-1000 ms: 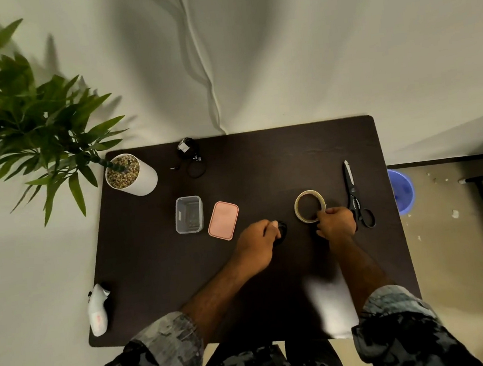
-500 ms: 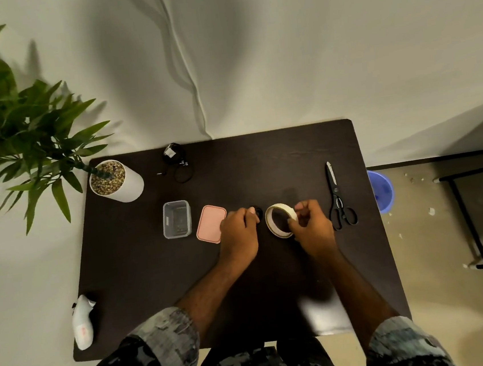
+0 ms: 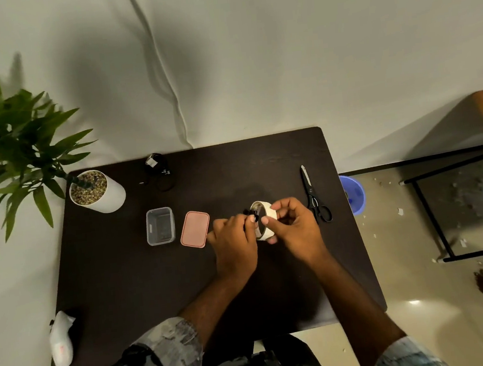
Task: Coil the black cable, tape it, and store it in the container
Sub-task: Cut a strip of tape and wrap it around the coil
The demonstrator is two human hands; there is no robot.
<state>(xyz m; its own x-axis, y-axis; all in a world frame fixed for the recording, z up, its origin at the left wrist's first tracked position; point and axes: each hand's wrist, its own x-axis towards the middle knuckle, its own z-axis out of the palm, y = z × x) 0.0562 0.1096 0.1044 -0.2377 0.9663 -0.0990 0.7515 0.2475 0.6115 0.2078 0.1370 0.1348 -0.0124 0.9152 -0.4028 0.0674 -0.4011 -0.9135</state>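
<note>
Taping the coiled black cable (image 3: 249, 212)
The left hand (image 3: 234, 243) pinches the small coil just beside the masking tape roll (image 3: 263, 220), which the right hand (image 3: 294, 228) grips by its rim. Better to peel a short strip while keeping the coil pinched tight; the tape's free end is hidden, and the open container (image 3: 160, 226) waits well left

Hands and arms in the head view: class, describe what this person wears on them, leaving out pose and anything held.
Both the left hand and right hand are bare, with no gloves. No rings or watch can be made out. The forearms are uncovered. Each arm has a sleeve pushed up toward the elbow, in a grey-and-black camouflage-like pattern: left sleeve, right sleeve.
</note>
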